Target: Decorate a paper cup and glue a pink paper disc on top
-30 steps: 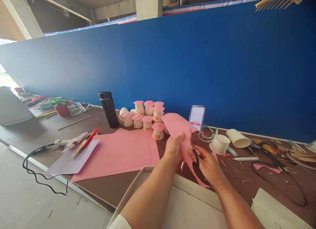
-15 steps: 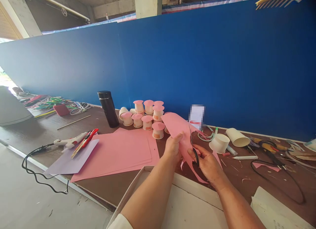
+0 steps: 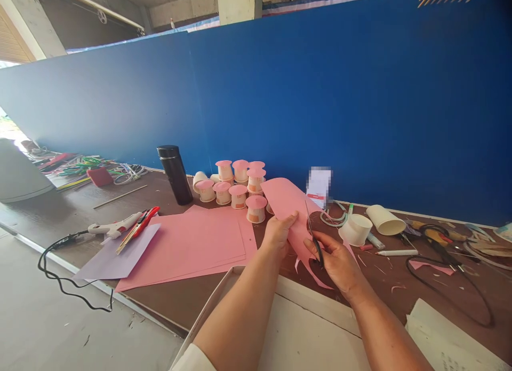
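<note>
My left hand (image 3: 280, 230) pinches a sheet of pink paper (image 3: 286, 195), thumb on top and fingers underneath. The scissors (image 3: 316, 243) are in my right hand (image 3: 334, 261), their dark handles around my fingers and the blades upright against the paper's right side. A narrow strip of the paper curls down below my hands. Beyond them stand several paper cups with round pink tops (image 3: 256, 208), some stacked on others. Larger pink sheets (image 3: 192, 243) lie flat to the left.
A white box lid (image 3: 312, 339) sits under my forearms. To the left are a black bottle (image 3: 175, 176), a glue gun (image 3: 114, 227) and a red utility knife (image 3: 144, 223). White cups (image 3: 355, 229), a marker (image 3: 397, 253), cables and scraps lie right. A blue panel (image 3: 340, 93) rises behind.
The scissors' blades have shifted slightly along the pink paper, and the sheet is turned a little. Both hands keep their hold.
</note>
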A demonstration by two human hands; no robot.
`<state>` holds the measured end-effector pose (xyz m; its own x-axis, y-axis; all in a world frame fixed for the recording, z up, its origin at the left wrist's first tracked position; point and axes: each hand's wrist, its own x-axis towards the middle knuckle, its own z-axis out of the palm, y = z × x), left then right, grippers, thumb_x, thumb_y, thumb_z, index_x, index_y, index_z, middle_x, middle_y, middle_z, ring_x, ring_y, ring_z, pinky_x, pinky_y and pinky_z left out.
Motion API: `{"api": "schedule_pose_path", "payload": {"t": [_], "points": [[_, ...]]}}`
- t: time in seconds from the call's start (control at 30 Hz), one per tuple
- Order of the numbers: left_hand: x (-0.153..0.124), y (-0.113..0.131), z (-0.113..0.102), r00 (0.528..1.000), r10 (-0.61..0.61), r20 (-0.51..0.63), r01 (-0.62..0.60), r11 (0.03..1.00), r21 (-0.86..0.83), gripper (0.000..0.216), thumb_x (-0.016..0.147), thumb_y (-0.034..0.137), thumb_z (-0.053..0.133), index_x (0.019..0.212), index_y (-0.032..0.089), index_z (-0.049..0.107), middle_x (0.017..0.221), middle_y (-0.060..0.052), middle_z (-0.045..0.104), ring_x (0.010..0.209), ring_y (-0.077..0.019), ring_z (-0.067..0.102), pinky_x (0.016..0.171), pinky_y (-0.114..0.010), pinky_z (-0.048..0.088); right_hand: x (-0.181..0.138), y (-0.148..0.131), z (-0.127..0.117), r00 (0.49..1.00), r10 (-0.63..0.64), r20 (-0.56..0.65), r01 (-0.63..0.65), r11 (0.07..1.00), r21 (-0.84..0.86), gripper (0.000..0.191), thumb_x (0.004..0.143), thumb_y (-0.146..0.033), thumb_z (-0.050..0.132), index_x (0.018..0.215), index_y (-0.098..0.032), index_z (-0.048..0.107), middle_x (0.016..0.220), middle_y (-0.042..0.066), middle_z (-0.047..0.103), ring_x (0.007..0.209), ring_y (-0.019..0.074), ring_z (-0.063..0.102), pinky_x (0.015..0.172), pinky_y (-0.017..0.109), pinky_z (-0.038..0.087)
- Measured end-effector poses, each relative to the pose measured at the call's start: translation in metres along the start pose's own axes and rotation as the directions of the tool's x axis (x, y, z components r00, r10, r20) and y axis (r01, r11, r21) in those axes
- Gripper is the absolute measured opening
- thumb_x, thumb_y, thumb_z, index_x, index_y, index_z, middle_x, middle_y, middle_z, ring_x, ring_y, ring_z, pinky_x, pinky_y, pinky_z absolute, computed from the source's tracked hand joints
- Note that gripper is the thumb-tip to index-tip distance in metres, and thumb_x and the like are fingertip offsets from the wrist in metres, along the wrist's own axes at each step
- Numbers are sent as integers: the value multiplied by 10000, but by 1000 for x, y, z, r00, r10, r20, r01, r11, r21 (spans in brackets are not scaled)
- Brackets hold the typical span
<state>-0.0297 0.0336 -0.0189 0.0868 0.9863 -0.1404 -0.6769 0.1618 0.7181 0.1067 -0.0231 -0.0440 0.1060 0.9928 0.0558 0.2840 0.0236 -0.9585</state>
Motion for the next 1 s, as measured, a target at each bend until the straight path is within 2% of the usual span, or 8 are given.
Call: {"api": "schedule_pose_path", "payload": {"t": [0.33, 0.63, 0.73, 1.0], "points": [[-3, -4, 2, 1000, -17, 10, 17, 1000, 14, 337, 631, 252, 896, 875, 80, 739, 972, -193, 772, 910, -317, 743, 902, -429, 571, -5, -12, -1, 995, -77, -66, 71, 993, -96, 548, 792, -616, 699, 1187, -243, 767, 1057, 53, 782, 1012, 277, 703, 900, 359, 543], [-1, -5, 2, 999, -29, 20, 30, 999, -16, 271, 671, 216, 857, 866, 76, 732, 943, -178, 771, 831, -278, 737, 883, -419, 573, -2, -5, 0, 997, -61, -57, 58, 997, -49, 536, 804, -581, 709, 1230, -258, 751, 1094, 46, 777, 1081, 290, 686, 946, 374, 526], [-2, -5, 2, 999, -41, 20, 41, 999, -23, 259, 669, 215, 863, 850, 87, 728, 939, -170, 771, 846, -276, 738, 896, -417, 572, -3, -8, -1, 995, -68, -68, 63, 995, -79, 528, 809, -582, 702, 1217, -253, 759, 1118, 51, 774, 1086, 285, 683, 984, 374, 506], [-2, -4, 2, 999, -40, 22, 41, 999, -32, 261, 671, 200, 860, 861, 78, 728, 943, -172, 770, 872, -286, 739, 921, -423, 565, -6, -12, -1, 996, -63, -69, 57, 996, -73, 516, 803, -572, 713, 1203, -251, 765, 1125, 46, 775, 1077, 273, 687, 962, 348, 519]]}}
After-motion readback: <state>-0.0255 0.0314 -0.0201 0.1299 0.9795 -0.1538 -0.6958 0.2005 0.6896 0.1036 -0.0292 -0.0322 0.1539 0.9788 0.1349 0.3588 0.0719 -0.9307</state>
